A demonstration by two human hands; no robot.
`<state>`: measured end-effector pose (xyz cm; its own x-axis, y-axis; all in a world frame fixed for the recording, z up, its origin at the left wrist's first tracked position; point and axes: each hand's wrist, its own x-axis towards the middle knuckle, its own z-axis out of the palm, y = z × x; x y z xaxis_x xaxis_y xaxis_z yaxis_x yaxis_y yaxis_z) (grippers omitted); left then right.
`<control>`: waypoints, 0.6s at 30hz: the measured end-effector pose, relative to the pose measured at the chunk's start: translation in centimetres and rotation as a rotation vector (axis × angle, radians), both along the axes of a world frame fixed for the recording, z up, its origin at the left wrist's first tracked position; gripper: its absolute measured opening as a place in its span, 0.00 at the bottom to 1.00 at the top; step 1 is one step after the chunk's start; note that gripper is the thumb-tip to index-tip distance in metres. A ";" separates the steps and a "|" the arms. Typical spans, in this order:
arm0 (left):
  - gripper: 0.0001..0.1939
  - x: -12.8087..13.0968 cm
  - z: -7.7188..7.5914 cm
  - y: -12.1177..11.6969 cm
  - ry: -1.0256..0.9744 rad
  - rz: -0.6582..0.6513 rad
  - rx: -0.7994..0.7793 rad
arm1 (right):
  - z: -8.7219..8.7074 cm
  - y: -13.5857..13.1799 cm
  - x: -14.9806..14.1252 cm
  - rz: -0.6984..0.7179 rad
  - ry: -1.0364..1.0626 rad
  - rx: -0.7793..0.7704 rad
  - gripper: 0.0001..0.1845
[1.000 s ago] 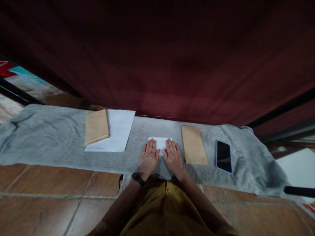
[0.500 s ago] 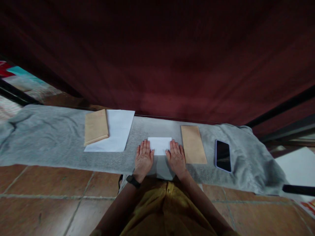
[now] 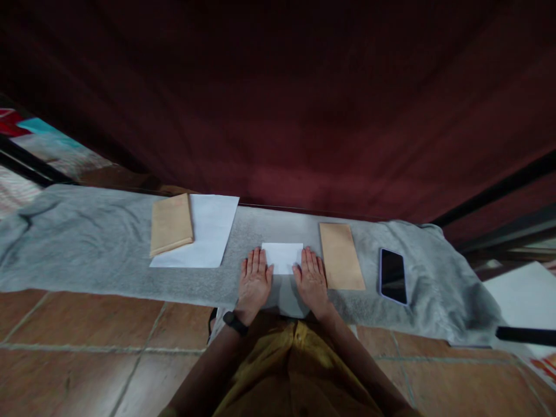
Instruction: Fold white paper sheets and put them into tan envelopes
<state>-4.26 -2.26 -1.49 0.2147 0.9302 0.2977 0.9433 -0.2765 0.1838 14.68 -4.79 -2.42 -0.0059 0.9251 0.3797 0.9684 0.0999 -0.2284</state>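
A small folded white paper (image 3: pixel 282 255) lies on a grey cloth (image 3: pixel 87 243) spread over the floor. My left hand (image 3: pixel 254 280) rests flat on the paper's left edge, fingers stretched out. On the paper's right edge my right hand (image 3: pixel 310 278) lies flat in the same way. A black band sits on my left wrist (image 3: pixel 235 322). Neither hand grips anything.
A tan envelope (image 3: pixel 341 256) lies just right of my right hand, and a dark phone (image 3: pixel 393 275) further right. At the left, a stack of tan envelopes (image 3: pixel 171 223) rests on a white sheet (image 3: pixel 211 231). A dark red curtain (image 3: pixel 304 104) hangs behind. Brown floor tiles (image 3: pixel 87 347) lie in front.
My hands slid apart from the middle of the folded paper toward its left and right edges. In the last half second they have hardly moved.
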 end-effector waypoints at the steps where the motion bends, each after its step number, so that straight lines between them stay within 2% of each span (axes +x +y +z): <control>1: 0.31 0.3 0.1 -0.3 0.007 -0.030 -0.003 | 0.2 -0.1 -0.2 0.022 0.005 -0.007 0.32; 6: 0.31 2.1 -0.3 -2.0 0.098 -0.226 -0.033 | 1.1 -0.9 -1.9 0.215 0.011 -0.103 0.30; 9: 0.33 2.6 -1.1 -2.6 0.149 -0.266 -0.051 | 0.9 -1.4 -2.6 0.278 -0.003 -0.142 0.30; 12: 0.33 2.4 -1.4 -2.7 0.156 -0.258 -0.057 | 0.3 -1.8 -2.6 0.249 -0.017 -0.131 0.30; 18: 0.31 1.5 -0.8 -2.7 0.097 -0.229 -0.031 | -0.6 -2.4 -1.8 0.159 -0.055 -0.032 0.30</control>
